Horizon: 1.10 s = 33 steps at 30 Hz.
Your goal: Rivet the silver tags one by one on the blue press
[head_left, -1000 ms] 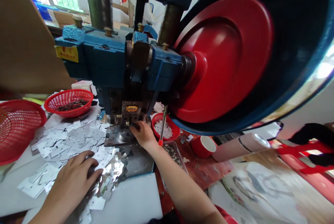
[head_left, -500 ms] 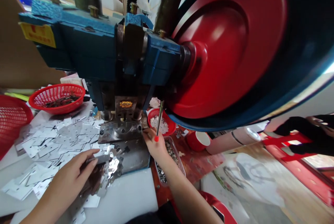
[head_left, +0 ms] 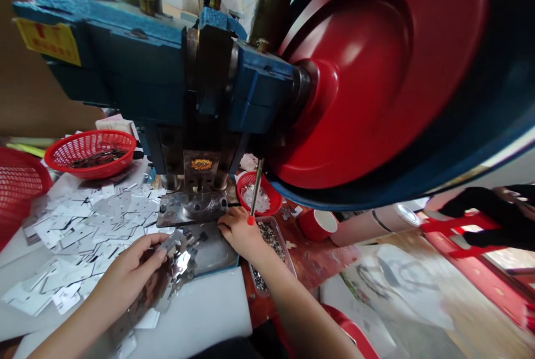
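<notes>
My left hand (head_left: 137, 270) pinches a small flat metal piece (head_left: 170, 241) between thumb and fingers, over shiny metal pieces (head_left: 183, 260) at the left edge of the grey metal plate (head_left: 217, 253). My right hand (head_left: 240, 231) is at the plate's right side, just in front of the die block (head_left: 192, 209); its fingers are curled, and whatever they hold is hidden. The die block sits under the blue press (head_left: 142, 80). A rod with a red tip (head_left: 251, 219) hangs over my right hand.
Flat metal pieces (head_left: 96, 225) are heaped at the left, near a red basket (head_left: 90, 155). Right of the die are another red basket (head_left: 273, 200), a clear tray of scraps (head_left: 271, 242) and a red cup (head_left: 320, 225). A large red wheel (head_left: 376, 80) overhangs the right.
My left hand has moved slightly right and up, toward the die, with its metal piece. My right hand has shifted a little left, and its fingers are more curled. The view has shifted slightly.
</notes>
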Available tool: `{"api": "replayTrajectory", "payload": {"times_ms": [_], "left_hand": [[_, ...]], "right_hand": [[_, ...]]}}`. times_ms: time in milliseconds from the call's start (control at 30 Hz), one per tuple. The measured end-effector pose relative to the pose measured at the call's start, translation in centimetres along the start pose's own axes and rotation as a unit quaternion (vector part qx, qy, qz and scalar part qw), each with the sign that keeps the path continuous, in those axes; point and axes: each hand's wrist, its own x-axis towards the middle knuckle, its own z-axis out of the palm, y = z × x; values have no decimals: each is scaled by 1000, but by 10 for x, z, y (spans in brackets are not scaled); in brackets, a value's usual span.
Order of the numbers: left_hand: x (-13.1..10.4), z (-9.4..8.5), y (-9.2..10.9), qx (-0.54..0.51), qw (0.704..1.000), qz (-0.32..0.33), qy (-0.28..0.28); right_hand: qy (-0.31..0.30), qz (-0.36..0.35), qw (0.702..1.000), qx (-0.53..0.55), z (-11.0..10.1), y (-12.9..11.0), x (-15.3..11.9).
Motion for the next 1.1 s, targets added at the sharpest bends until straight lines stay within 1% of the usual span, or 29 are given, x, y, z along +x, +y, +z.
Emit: {"api": "replayTrajectory", "payload": {"times_ms": [100, 167, 233, 367, 500, 567, 633, 700, 767, 833, 867, 900, 933, 967, 1000, 1033, 1067, 1100], "left_hand": [[0, 3, 5, -21, 1000, -9, -14], [1, 5, 8, -38, 999, -18, -20], [2, 7, 10, -52, 998, -20, -22], [5, 9, 12, -56, 998, -15, -12], [8, 9, 12, -75, 997, -22, -21], [8, 8, 12, -81, 996, -19, -16], [8, 8, 15, -78, 997, -10, -4], [8, 8, 20, -79, 997, -8, 5], [7, 8, 25, -100, 995, -19, 2], [8, 9, 29, -134, 990, -29, 1], [9, 10, 31, -151, 988, -29, 6], [10, 12, 31, -164, 986, -26, 16], [12, 13, 32, -174, 984, -20, 30], [15, 15, 32, -180, 983, -13, 45], [19, 18, 32, -184, 981, -5, 60], [23, 20, 33, -187, 980, 7, 72], [27, 22, 34, -183, 980, 21, 81], [33, 24, 36, -167, 981, 37, 87]], "right_hand": [[6, 2, 1000, -20, 1, -6, -3], [11, -2, 1000, -20, -2, -12, -3], [28, -4, 1000, -10, -7, -18, 1], [93, -18, 995, 8, -13, -31, 30], [99, -59, 993, -35, -9, -40, 59], [103, -74, 990, -63, -8, -41, 63], [101, -88, 989, -65, -9, -39, 60], [101, -94, 990, -28, -13, -37, 53], [109, -87, 990, 34, -15, -38, 43], [112, -55, 985, 117, -12, -42, 30], [100, -30, 980, 171, -8, -46, 23], [80, -2, 969, 234, -2, -51, 16], [50, 26, 950, 306, 4, -55, 10], [25, 50, 923, 380, 10, -59, 5], [16, 69, 898, 435, 16, -63, 2], [22, 85, 881, 466, 19, -65, 1], [42, 98, 876, 471, 21, -66, 3], [71, 103, 884, 451, 20, -65, 6]]}}
